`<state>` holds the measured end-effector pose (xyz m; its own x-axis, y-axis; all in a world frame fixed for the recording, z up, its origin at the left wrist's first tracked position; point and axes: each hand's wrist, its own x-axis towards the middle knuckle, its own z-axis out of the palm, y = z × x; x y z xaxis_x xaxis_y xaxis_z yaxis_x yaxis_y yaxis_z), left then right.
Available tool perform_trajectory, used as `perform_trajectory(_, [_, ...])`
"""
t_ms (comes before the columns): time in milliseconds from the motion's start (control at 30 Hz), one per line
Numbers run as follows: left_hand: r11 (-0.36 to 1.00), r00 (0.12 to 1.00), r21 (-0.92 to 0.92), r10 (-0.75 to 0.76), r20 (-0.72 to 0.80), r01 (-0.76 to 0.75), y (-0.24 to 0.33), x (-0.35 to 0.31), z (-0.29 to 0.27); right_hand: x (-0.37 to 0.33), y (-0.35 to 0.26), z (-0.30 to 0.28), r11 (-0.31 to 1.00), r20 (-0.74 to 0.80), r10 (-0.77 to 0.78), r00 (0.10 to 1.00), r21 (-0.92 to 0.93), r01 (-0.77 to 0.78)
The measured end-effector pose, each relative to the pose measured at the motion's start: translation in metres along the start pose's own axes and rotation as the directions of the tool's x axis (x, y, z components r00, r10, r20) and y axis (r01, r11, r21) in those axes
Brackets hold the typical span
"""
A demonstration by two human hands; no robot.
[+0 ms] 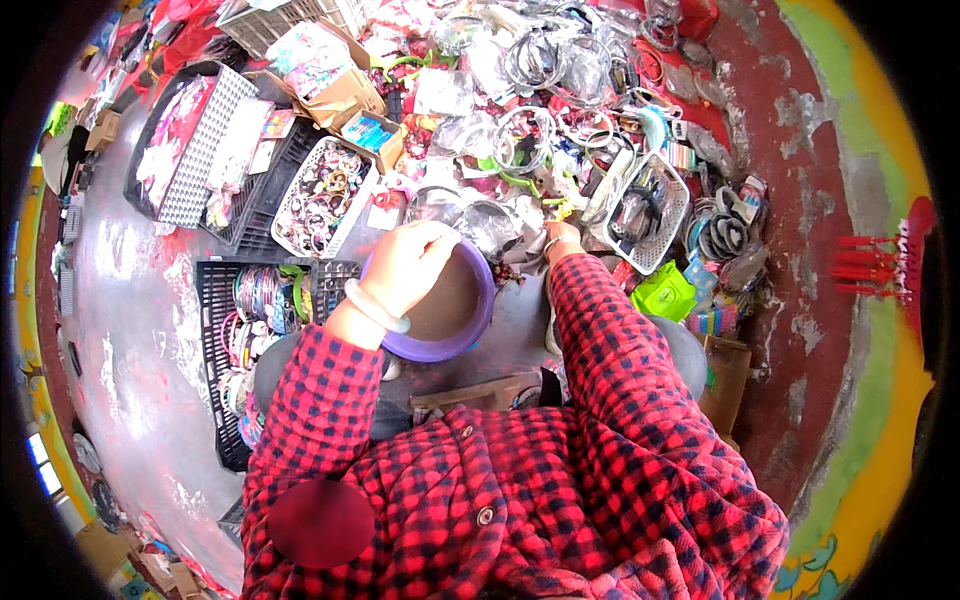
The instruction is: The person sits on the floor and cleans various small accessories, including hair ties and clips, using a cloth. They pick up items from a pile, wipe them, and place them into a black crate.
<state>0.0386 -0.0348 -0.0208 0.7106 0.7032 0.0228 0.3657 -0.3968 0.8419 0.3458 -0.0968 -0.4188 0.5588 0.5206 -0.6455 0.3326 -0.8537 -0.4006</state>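
The left hand (pixel 408 262) grips the far rim of a purple plastic bowl (pixel 470 325), fingers curled over the edge; the bowl sits on the person's lap, above the grey floor (pixel 140 330). It is judged light, rigid and smooth, best held at the rim. The right hand (pixel 562 238) reaches into the heap of bagged hair hoops (pixel 530 130); its closure cannot be told. A black crate (pixel 215 300) and white baskets (pixel 655 215) crowd both sides
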Motion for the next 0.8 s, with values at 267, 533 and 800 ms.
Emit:
perform_trajectory(267, [0.997,0.997,0.077,0.018,-0.071,-0.013,-0.006,-0.001,-0.001,-0.147,-0.096,-0.058,0.475,-0.227,-0.216,0.950,0.825,0.305])
perform_trajectory(533, [0.515,0.994,-0.855,-0.107,0.002,0.057,-0.010,-0.006,-0.035,-0.365,-0.195,-0.097,0.526,-0.201,-0.755,0.624,0.384,0.759])
perform_trajectory(800, [0.362,0.995,-0.927,-0.002,-0.104,-0.096,0.015,-0.021,-0.049,-0.367,-0.210,-0.120,0.468,-0.181,-0.851,0.494,0.169,0.868])
